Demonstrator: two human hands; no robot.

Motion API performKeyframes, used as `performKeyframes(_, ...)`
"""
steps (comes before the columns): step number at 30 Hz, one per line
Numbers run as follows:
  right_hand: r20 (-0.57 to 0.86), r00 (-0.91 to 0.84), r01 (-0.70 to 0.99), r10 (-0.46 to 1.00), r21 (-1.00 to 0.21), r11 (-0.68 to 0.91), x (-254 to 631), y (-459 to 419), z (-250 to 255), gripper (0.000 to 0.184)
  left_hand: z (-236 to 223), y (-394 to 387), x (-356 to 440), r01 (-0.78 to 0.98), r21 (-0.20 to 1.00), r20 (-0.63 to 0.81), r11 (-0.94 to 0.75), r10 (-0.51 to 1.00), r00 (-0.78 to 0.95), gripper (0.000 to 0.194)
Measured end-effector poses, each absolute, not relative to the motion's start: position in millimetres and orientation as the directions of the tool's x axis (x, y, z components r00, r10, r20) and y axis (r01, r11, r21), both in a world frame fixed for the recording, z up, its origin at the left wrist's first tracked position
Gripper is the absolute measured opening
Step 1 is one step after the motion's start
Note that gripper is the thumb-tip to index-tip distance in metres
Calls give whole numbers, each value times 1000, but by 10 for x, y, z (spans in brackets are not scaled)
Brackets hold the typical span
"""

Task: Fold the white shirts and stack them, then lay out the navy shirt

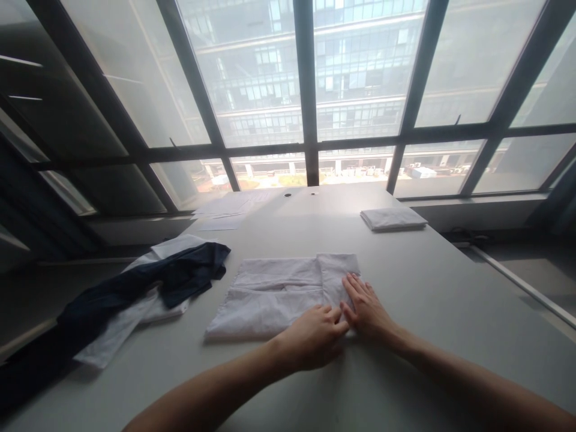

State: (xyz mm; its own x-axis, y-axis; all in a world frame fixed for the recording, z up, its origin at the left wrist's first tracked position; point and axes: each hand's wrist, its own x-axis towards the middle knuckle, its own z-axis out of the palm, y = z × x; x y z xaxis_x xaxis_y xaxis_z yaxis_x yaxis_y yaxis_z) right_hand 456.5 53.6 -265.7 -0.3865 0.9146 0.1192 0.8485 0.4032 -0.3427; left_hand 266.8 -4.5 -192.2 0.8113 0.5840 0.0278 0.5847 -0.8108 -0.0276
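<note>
Lying far left on the table (405, 360), a dark garment (148, 288) sits tangled over white cloth (112, 336), well apart from both hands. Centre: a white shirt (270, 294), part folded, long axis running left-right, its right end doubled over into a narrower flap. Left hand (315, 336) rests at the shirt's near right edge, fingers curled, seemingly pinching the hem; grip partly hidden. Right hand (366, 306) lies flat on the flap, fingers together and extended, pressing down, touching the left hand's fingertips. Most of the shirt spreads left and away from both hands; left hand nearer that bulk. Far right, a folded white stack (393, 218) near the window (306, 90), well apart. Papers (229, 210) at back left. No containers visible.
</note>
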Motion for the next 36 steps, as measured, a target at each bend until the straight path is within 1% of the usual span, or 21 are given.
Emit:
performKeyframes(2,127,-388,848,913,-340,407,4565,536,-2673,65,-1894,-20,2682,601,43,69,-798,603,795,26)
performKeyframes(3,132,-389,846,912,-342,410,4567,540,-2685,64,-1894,-2,2697,627,78,106,-775,632,768,27)
performKeyframes(4,135,-392,841,910,-348,414,4572,546,-2697,62,-1909,17,2713,658,115,154,-744,668,728,28)
performKeyframes(6,134,-396,824,908,-385,416,4595,569,-2712,58,-1986,63,2734,705,188,254,-684,727,638,24)
performKeyframes(7,136,-393,811,910,-414,412,4613,586,-2711,56,-2044,88,2733,716,218,283,-663,745,604,28)
performKeyframes(9,169,-364,787,916,-470,399,4661,632,-2683,57,-2178,142,2707,728,249,268,-639,768,582,55)
performKeyframes(10,200,-341,776,919,-491,395,4687,659,-2660,57,-2243,168,2686,736,250,230,-629,777,586,65)
performKeyframes(11,238,-323,767,916,-501,400,4710,687,-2635,58,-2303,193,2664,743,243,180,-623,782,597,71)
performKeyframes(12,275,-319,759,907,-499,418,4730,714,-2611,58,-2354,214,2643,749,231,129,-621,783,609,73)
performKeyframes(14,312,-369,747,876,-461,479,4749,759,-2585,61,-2430,242,2611,755,200,61,-624,777,626,71)
performKeyframes(15,302,-417,742,858,-432,512,4749,774,-2587,62,-2455,249,2603,756,184,48,-628,774,631,69)
performKeyframes(17,237,-512,736,826,-375,564,4737,789,-2617,63,-2487,254,2598,760,159,46,-630,774,632,65)
performKeyframes(20,152,-566,743,810,-332,581,4723,786,-2677,64,-2516,255,2603,765,140,55,-628,777,627,65)
performKeyframes(26,154,-492,801,857,-304,515,4706,886,-2658,71,-2573,263,2594,765,145,59,-628,777,627,71)
performKeyframes(31,149,-456,826,877,-295,480,4581,1294,-2620,70,-2576,250,2588,768,138,71,-625,780,622,72)
performKeyframes(34,85,-364,875,927,-310,372,4547,1572,-2632,68,-2562,251,2586,773,147,36,-617,784,620,71)
performKeyframes(36,43,-341,893,939,-298,338,4564,1712,-2648,68,-2560,252,2584,774,157,24,-613,786,618,71)
